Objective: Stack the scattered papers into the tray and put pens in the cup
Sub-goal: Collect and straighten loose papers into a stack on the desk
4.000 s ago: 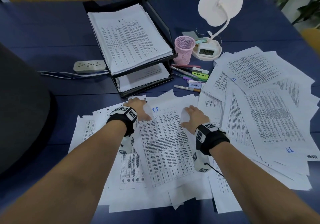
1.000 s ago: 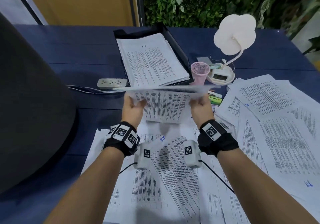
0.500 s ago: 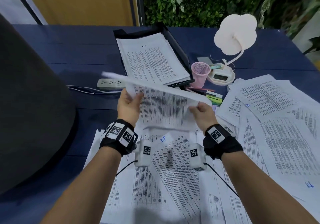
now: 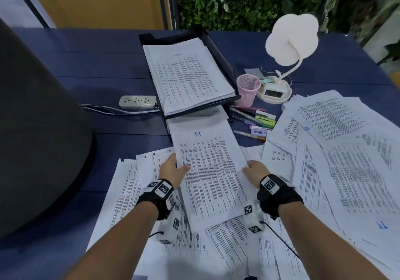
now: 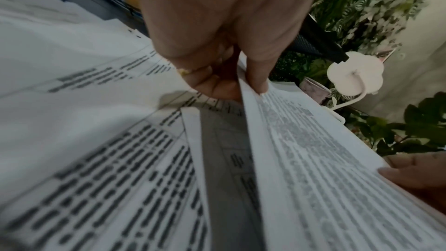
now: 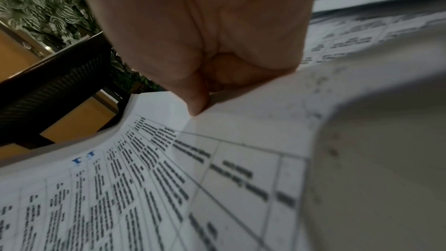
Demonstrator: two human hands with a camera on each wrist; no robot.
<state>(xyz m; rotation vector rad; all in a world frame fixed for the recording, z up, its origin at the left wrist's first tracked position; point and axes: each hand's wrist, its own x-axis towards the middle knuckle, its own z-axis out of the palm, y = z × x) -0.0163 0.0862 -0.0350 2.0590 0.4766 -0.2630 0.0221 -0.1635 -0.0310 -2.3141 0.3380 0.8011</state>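
Observation:
A thin stack of printed sheets [image 4: 211, 167] lies face up in both my hands, its far edge at the mouth of the lower shelf of the black two-level tray [image 4: 218, 48]. My left hand [image 4: 173, 171] pinches its left edge, thumb on top [image 5: 257, 81], fingers beneath. On the opposite edge my right hand [image 4: 253, 170] pinches the stack [image 6: 144, 159] the same way. The tray's upper shelf carries a pile of papers [image 4: 186, 78]. A pink mesh cup [image 4: 247, 89] stands right of the tray, with pens and highlighters [image 4: 255, 119] lying in front of it.
Loose papers [image 4: 346, 150] cover the table's right side and the near middle [image 4: 129, 204]. A white desk lamp with a clock base [image 4: 275, 91] stands behind the cup. A power strip [image 4: 137, 102] lies left of the tray. A dark rounded object [image 4: 32, 128] fills the left.
The held stack, raised and tilted in front of the tray before, has come down flat and lower, its far edge now pointing into the tray's lower shelf. Both hands kept their grip.

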